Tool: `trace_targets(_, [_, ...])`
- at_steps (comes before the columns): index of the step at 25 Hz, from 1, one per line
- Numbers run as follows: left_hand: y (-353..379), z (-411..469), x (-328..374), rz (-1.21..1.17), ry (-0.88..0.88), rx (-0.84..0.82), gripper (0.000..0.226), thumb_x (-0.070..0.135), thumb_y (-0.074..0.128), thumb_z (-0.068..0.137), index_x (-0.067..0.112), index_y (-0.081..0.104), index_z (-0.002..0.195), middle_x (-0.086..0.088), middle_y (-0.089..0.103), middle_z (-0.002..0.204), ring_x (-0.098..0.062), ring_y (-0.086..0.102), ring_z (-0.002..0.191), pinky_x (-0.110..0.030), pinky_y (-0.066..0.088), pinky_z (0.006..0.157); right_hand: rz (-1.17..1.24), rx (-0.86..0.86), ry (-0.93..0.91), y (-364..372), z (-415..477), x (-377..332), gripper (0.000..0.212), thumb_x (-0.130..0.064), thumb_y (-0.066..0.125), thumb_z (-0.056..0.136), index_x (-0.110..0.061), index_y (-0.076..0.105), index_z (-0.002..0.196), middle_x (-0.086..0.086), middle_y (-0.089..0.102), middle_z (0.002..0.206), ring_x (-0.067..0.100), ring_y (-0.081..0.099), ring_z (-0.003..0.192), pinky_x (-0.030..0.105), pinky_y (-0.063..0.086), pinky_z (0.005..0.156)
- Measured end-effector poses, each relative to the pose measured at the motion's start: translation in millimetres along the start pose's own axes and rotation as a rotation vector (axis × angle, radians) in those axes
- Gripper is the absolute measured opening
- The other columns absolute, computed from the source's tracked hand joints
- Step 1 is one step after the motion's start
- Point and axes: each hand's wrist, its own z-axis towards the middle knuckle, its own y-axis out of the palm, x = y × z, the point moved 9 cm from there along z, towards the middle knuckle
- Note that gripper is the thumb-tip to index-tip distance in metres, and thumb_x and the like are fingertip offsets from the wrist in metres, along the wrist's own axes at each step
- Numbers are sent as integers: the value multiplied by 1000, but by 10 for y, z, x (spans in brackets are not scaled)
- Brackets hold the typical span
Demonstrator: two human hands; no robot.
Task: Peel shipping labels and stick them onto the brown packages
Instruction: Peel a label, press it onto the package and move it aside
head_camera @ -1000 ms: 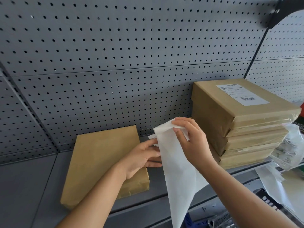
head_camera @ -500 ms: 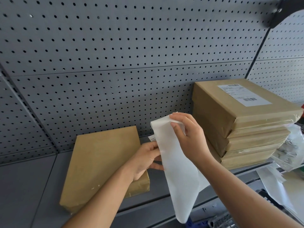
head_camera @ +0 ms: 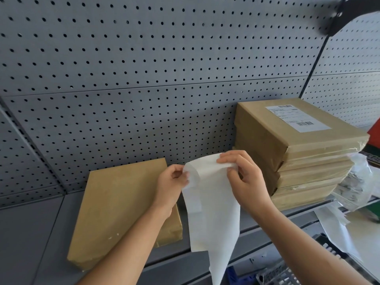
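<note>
both hands hold a white label sheet [head_camera: 213,212] up between the bare package [head_camera: 123,212] on the left and the stack [head_camera: 298,161] on the right. the left hand [head_camera: 170,182] pinches its upper left edge with curled fingers; the right hand [head_camera: 246,179] pinches the top right corner between thumb and fingertips. the sheet hangs down past the shelf [head_camera: 30,233] edge. a narrow layer along its left side seems to curl away, though that is hard to tell. the stack's top package carries a printed label [head_camera: 298,118].

Stockroom: pegboard shelving [head_camera: 144,68], labelled parcels [head_camera: 298,145]
</note>
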Motion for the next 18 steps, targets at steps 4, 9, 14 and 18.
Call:
trace_targets(4, [-122, 49, 79, 96, 103, 108, 14, 1, 63, 91, 12, 71, 92, -4, 74, 95, -17, 67, 89, -31, 52, 79, 34, -100, -60, -30, -119, -8, 42, 3, 36, 77, -12, 73, 91, 0, 65, 104, 20, 61, 103, 29, 49, 85])
trace_targets(9, [-141, 49, 94, 67, 120, 98, 20, -7, 63, 89, 12, 69, 89, 3, 75, 99, -9, 70, 91, -14, 52, 73, -12, 16, 94, -227, -184, 340, 41, -6, 37, 87, -21, 74, 95, -10, 66, 101, 19, 67, 83, 45, 56, 74])
trace_targets(14, [-53, 2, 149, 97, 209, -15, 25, -14, 57, 92, 8, 66, 81, 3, 75, 109, -6, 70, 106, -21, 57, 84, -15, -102, 480, 15, -104, 772, 26, -34, 49, 100, -34, 61, 123, -11, 64, 105, 14, 67, 93, 44, 54, 91])
trace_targets(18, [27, -81, 205, 144, 251, -90, 20, -12, 55, 96, 2, 67, 88, 1, 72, 116, 1, 66, 109, -16, 55, 84, 124, -246, 698, 312, -147, 882, 40, -43, 57, 96, -28, 53, 134, -6, 72, 105, 15, 71, 93, 41, 57, 90])
